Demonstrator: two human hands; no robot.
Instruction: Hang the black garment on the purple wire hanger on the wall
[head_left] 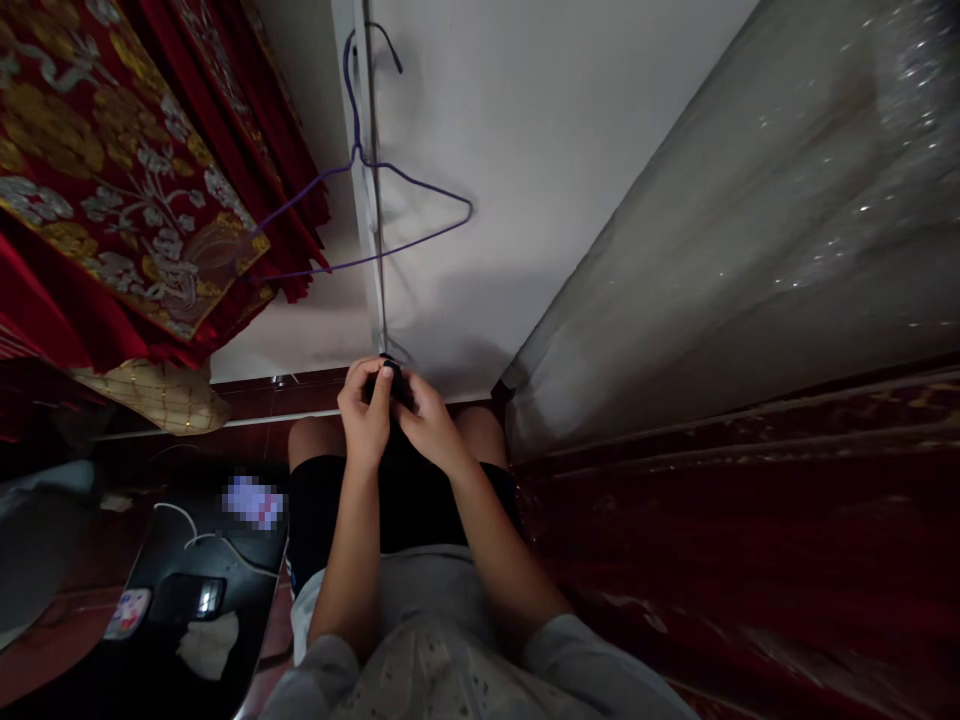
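Head view, left hand and right hand clamped together on one small black object above black shorts, one triangular purple wire hanger hung beyond, one crumpled pale cloth and one thin white cable lay near the glossy black table's right edge

free: right hand to grey sheeting, over knee; blocking ahead: wall, purple hanger; left: red cloth
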